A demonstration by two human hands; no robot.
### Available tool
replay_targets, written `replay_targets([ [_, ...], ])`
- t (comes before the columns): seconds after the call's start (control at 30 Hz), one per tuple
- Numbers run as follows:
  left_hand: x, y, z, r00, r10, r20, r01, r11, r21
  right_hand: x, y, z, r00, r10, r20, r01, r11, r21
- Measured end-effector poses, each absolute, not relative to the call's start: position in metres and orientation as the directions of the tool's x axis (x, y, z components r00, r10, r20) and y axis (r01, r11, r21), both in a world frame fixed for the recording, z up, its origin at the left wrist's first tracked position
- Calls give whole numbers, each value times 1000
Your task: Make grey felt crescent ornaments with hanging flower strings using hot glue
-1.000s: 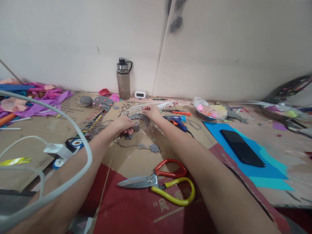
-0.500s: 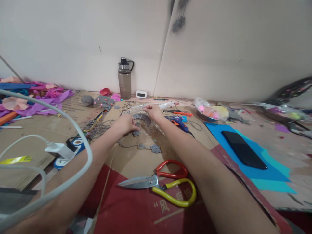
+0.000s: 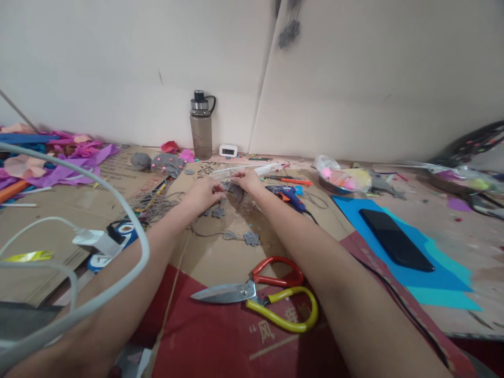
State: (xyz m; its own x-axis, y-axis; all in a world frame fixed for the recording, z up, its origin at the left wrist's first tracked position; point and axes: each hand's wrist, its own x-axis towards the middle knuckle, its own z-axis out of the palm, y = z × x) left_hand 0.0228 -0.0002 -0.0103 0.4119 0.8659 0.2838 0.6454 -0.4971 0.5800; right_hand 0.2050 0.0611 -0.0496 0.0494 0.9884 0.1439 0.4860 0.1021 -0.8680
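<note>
My left hand (image 3: 207, 193) has its thumb and fingers pinched together at the left of a grey curved piece (image 3: 235, 193); a thin grey cord seems to run from the fingertips. My right hand (image 3: 247, 181) pinches near the upper end of the curved piece, close to my left fingertips. What exactly lies between the fingers is too small to tell. Below my left hand hangs or lies a small grey flower (image 3: 218, 212). Another grey flower (image 3: 251, 239) on a cord lies on the cardboard (image 3: 212, 262), nearer to me.
Open scissors (image 3: 228, 294) with red and yellow handles lie in front. A blue glue gun (image 3: 291, 198) and an orange cutter (image 3: 293, 181) are right of my hands. Behind stand a bottle (image 3: 201, 134) and a clock (image 3: 228, 151). A phone (image 3: 394, 239) rests on blue sheets; a white cable (image 3: 137, 236) crosses the left.
My left hand has moved up and to the right, closer to my right hand. The curved grey piece has shifted and its left part is now covered by my left hand.
</note>
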Motion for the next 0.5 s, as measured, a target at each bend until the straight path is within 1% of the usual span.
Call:
replay_targets([
  [0.07, 22, 3, -17, 430, 862, 269, 648, -502, 573, 205, 61, -51, 59, 988, 140, 478, 95, -873],
  [0.27, 21, 4, -16, 465, 877, 122, 734, -459, 502, 204, 61, -50, 76, 993, 94, 481, 46, -875],
  [0.37, 14, 5, -7, 420, 903, 92, 721, -394, 570, 203, 61, -50, 78, 994, 78, 480, 31, -877],
  [0.43, 8, 5, -1, 372, 919, 127, 691, -366, 624, 203, 61, -51, 72, 994, 78, 469, 35, -882],
  [0.5, 3, 5, 4, 345, 923, 171, 695, -374, 614, 203, 61, -53, 76, 994, 80, 453, 37, -891],
])
